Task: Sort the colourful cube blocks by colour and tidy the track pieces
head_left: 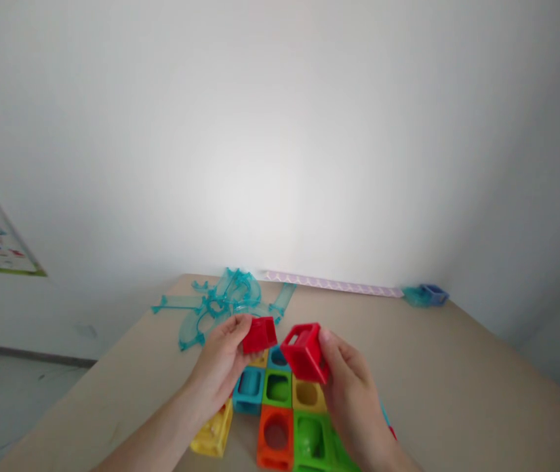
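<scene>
Between the thumb and fingers of my left hand (pixel 228 351) is a small red block (pixel 259 335), one end turned toward the right. My right hand (pixel 351 387) grips a larger-looking red hollow block (pixel 304 352), tilted so its open side shows. A narrow gap separates the two blocks in the air. Below them on the table sit joined hollow cube blocks: a blue block (pixel 249 387), a green block (pixel 277 388), an orange block (pixel 275 438) and several others. A loose yellow block (pixel 214 432) lies under my left forearm. My right hand hides part of the cluster.
Translucent teal track pieces (pixel 233 295) lie heaped at the table's back left. A patterned lilac strip (pixel 334 283) runs along the wall edge. At the back right corner are a teal piece (pixel 415 297) and a dark blue block (pixel 435 295). A white wall rises behind the table (pixel 457 387).
</scene>
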### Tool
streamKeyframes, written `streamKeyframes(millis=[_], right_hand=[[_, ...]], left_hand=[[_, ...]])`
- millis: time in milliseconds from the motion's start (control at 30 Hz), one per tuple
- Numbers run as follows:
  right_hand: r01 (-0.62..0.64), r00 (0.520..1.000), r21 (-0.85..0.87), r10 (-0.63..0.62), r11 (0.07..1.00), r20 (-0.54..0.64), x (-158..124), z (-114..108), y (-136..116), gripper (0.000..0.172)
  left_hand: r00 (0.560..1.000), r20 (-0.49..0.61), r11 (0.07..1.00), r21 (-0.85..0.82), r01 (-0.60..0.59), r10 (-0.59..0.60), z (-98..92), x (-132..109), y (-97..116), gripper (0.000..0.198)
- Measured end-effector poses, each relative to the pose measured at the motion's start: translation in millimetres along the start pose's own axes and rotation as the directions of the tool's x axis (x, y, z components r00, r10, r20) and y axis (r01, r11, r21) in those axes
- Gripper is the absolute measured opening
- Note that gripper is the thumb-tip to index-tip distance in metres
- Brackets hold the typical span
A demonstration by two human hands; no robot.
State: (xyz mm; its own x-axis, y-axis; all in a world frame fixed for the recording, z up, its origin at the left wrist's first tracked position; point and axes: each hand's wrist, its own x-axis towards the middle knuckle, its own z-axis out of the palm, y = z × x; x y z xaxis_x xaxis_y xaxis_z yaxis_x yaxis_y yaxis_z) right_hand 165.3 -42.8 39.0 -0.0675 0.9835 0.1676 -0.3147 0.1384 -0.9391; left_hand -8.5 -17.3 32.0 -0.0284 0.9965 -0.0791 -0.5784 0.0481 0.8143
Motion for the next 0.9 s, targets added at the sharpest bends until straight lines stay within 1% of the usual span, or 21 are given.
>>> streamKeyframes(millis=[67, 133, 200, 300, 367, 433, 533, 600, 667, 700, 767, 800, 833, 900], right_hand=[[0.042, 0.997, -0.031, -0.044, 0.999, -0.07, 11, -8, -2, 0.041], [0.095, 0.992, -0.111, -0.103, 0.989, -0.072, 17, -13, -2, 0.041], [0.128, 0.991, -0.182, -0.131, 0.975, -0.004, 19, -13, -1, 0.037], [0.13, 0.988, -0.214, -0.107, 0.968, 0.115, 16, -9, 1, 0.033], [0.119, 0.985, -0.202, -0.09, 0.972, 0.15, 14, -7, 0, 0.035], [0.113, 0.981, -0.184, -0.08, 0.976, 0.175, 12, -6, -1, 0.035], [0.109, 0.976, -0.162, -0.075, 0.981, 0.206, 12, -5, -4, 0.034], [0.106, 0.972, -0.163, -0.067, 0.981, 0.227, 11, -4, -5, 0.032], [0.111, 0.966, -0.175, -0.064, 0.978, 0.251, 9, -2, -5, 0.028], [0.115, 0.962, -0.182, -0.064, 0.977, 0.265, 7, -2, -5, 0.026], [0.128, 0.952, -0.189, -0.067, 0.974, 0.3, 4, 0, -4, 0.024], [0.137, 0.945, -0.19, -0.07, 0.972, 0.319, 3, 0, -3, 0.024], [0.148, 0.939, -0.193, -0.076, 0.97, 0.336, 2, 1, -2, 0.023], [0.18, 0.925, -0.208, -0.093, 0.961, 0.367, 1, 2, 0, 0.023]], left_hand=[[0.996, 0.086, 0.999, 0.034, -0.005, 0.002, -1.3, 0, 6, 0.023], [0.983, 0.182, 0.997, 0.077, -0.003, -0.011, -2.5, -2, 10, 0.023], [0.968, 0.249, 0.992, 0.124, 0.003, -0.034, -3.0, -3, 13, 0.023], [0.954, 0.296, 0.983, 0.183, 0.0, -0.055, -2.7, -5, 12, 0.03], [0.952, 0.305, 0.978, 0.205, -0.022, -0.042, -3.1, -5, 11, 0.036], [0.958, 0.287, 0.971, 0.227, -0.073, 0.005, -4.5, -4, 9, 0.04], [0.974, 0.211, 0.951, 0.277, -0.14, 0.082, -7.4, -2, 7, 0.041], [0.982, 0.166, 0.936, 0.322, -0.144, 0.094, -8.2, -2, 8, 0.04], [0.982, 0.163, 0.892, 0.423, -0.157, 0.095, -7.2, -3, 11, 0.038], [0.976, 0.185, 0.85, 0.491, -0.193, 0.116, -6.2, -4, 13, 0.036], [0.948, 0.271, 0.739, 0.601, -0.303, 0.168, -3.7, -7, 17, 0.031], [0.929, 0.323, 0.695, 0.627, -0.352, 0.179, -2.6, -8, 18, 0.03], [0.915, 0.366, 0.672, 0.635, -0.381, 0.173, -1.7, -9, 20, 0.03], [0.909, 0.4, 0.685, 0.632, -0.363, 0.113, -0.8, -11, 20, 0.032]])
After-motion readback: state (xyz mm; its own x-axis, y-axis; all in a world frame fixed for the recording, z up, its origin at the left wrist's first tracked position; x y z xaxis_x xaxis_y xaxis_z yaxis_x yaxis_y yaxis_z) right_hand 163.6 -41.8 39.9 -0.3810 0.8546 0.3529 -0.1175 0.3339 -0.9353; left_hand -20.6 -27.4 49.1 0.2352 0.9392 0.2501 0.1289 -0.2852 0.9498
